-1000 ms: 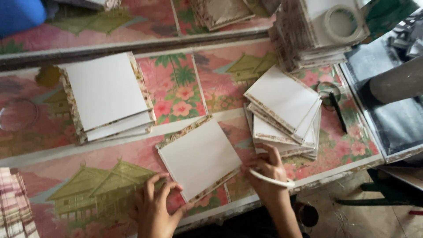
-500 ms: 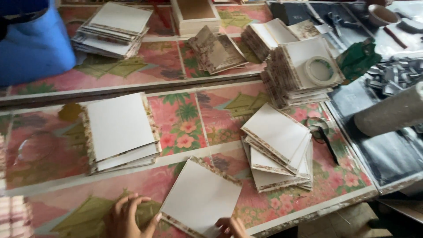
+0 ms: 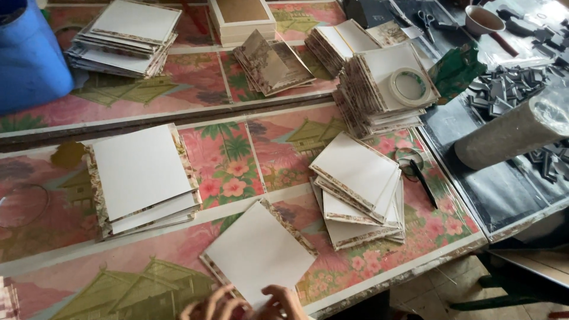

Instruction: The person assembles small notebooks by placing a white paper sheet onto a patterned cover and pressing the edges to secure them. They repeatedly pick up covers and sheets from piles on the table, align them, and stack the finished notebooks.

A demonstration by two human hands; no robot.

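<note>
A white square card [image 3: 258, 252] with a patterned border lies tilted on the flowered table cover [image 3: 237, 172] near the front edge. My left hand [image 3: 208, 305] and my right hand [image 3: 285, 301] show only partly at the bottom of the view. Both grip the card's near corner, fingers curled over its edge. A stack of similar cards [image 3: 142, 175] sits to the left of it, and a fanned stack [image 3: 358, 186] to the right.
More card stacks stand at the back [image 3: 127, 35], and one tall stack carries a tape roll [image 3: 409, 86]. Scissors [image 3: 422, 178] lie by the right stack. A blue barrel [image 3: 29, 56] is far left. A grey roll [image 3: 510, 133], grey pieces [image 3: 504, 89] and a cup [image 3: 483, 18] occupy the black surface at right.
The view has tilted up toward the far side of the table. My hands and the card have slid to the bottom edge, and the white strip in my right hand is out of sight.
</note>
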